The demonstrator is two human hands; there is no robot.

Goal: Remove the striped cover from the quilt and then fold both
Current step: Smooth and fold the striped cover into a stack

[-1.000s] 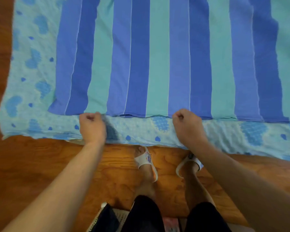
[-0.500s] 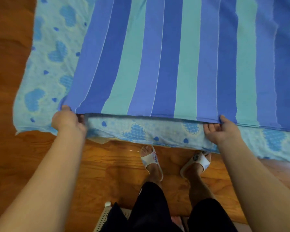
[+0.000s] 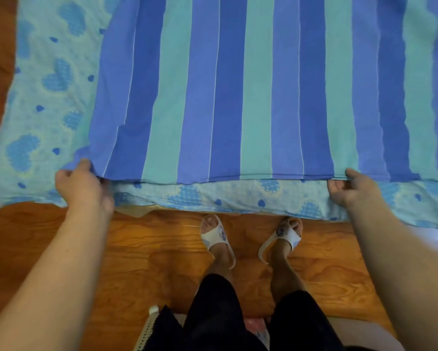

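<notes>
cover off: striped cover [image 3: 238,97] flat atop quilt [image 3: 48,97] | left hand [image 3: 80,184], right hand [image 3: 352,190] grip: pinching cover's near hem | left: folding both

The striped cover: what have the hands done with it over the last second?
Both hands slid apart along the near hem of the striped cover: the left hand out to its left corner, the right hand further right. Each now pinches the hem. The heart-print quilt underneath stayed flat on the wooden floor.

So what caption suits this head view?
Both hands, left and right, grip the striped cover's near edge over the heart-print quilt.
</notes>
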